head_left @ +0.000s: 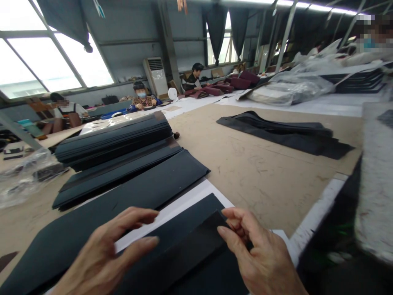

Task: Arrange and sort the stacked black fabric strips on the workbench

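My right hand (258,250) pinches the far right corner of a black strip (190,250) of sheet material between thumb and fingers. The strip lies over a dark blue-black panel (205,207), close in front of me. To the left, my left hand (104,250) is held above the panels with thumb and fingers apart and nothing between them. White paper (196,193) shows beyond the dark panel. Past it lies a long dark panel (144,184) with a rounded near-left end. Further back are a stack of dark panels (123,174) and a thicker stack (119,139).
Black cut pieces (276,131) lie on the brown table covering (239,172). A plastic-wrapped bundle (291,88) stands behind them. Clear plastic (24,176) is at the left. The table edge (319,209) runs along the right. Several people sit or stand farther off.
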`<action>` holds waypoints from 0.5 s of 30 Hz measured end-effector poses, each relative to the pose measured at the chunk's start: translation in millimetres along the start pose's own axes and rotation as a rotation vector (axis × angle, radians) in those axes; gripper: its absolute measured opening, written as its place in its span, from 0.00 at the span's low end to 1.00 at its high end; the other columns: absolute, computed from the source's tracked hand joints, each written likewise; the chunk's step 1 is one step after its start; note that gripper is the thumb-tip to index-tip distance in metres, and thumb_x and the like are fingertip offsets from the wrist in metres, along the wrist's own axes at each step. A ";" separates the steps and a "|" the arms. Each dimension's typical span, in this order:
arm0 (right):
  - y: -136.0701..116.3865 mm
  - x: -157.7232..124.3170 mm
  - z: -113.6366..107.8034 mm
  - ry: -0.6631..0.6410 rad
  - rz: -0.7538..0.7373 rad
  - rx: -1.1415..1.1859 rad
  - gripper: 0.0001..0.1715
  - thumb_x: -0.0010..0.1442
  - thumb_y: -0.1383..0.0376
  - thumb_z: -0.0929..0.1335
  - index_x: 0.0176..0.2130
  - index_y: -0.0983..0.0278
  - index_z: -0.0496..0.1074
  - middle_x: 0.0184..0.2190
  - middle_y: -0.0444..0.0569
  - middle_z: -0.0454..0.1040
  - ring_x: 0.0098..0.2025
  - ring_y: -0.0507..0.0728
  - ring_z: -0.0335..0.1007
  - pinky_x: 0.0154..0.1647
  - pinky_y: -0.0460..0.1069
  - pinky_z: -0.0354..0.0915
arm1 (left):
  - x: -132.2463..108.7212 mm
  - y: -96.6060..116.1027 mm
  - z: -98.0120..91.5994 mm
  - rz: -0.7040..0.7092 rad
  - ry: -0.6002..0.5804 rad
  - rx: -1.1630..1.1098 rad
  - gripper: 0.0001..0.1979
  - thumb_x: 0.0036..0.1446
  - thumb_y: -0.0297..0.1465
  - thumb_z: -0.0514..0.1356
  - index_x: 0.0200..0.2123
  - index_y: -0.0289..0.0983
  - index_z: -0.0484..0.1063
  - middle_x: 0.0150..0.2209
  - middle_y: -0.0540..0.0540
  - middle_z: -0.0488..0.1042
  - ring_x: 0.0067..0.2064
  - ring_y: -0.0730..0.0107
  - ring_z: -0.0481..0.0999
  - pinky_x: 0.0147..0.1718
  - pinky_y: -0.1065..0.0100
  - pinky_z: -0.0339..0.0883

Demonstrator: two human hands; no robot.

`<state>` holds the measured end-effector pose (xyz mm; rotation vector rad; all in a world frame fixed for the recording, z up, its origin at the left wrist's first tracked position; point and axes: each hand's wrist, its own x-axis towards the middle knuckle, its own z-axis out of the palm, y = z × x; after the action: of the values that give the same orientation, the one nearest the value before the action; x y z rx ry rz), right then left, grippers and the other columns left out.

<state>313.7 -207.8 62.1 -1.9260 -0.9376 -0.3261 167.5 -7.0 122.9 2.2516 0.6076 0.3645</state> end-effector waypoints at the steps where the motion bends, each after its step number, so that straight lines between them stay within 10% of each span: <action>1: 0.3 -0.1 0.1 -0.006 0.001 0.012 0.09 0.62 0.62 0.63 0.43 0.58 0.61 0.28 0.37 0.68 0.26 0.47 0.66 0.23 0.40 0.61 | 10.4 10.8 8.9 0.028 -0.076 0.020 0.17 0.49 0.44 0.61 0.42 0.45 0.71 0.43 0.50 0.70 0.45 0.60 0.67 0.43 0.67 0.61; 7: -1.4 3.9 1.3 -0.004 -0.007 0.068 0.08 0.62 0.64 0.62 0.44 0.59 0.60 0.28 0.38 0.68 0.28 0.48 0.67 0.26 0.41 0.63 | 52.5 58.3 58.6 0.109 -0.371 0.010 0.08 0.51 0.36 0.57 0.30 0.37 0.72 0.27 0.51 0.70 0.32 0.70 0.66 0.29 0.73 0.55; 15: -0.2 -11.3 -12.5 0.043 -0.179 -0.176 0.09 0.65 0.64 0.58 0.46 0.63 0.59 0.29 0.43 0.67 0.28 0.50 0.68 0.25 0.43 0.64 | 62.7 59.3 58.7 -0.072 -0.502 -0.003 0.14 0.47 0.40 0.55 0.22 0.35 0.68 0.18 0.54 0.58 0.22 0.75 0.55 0.23 0.72 0.49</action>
<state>307.8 -223.6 62.4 -1.9886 -1.0855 -0.5687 264.4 -44.6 131.9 2.1922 0.4166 -0.2339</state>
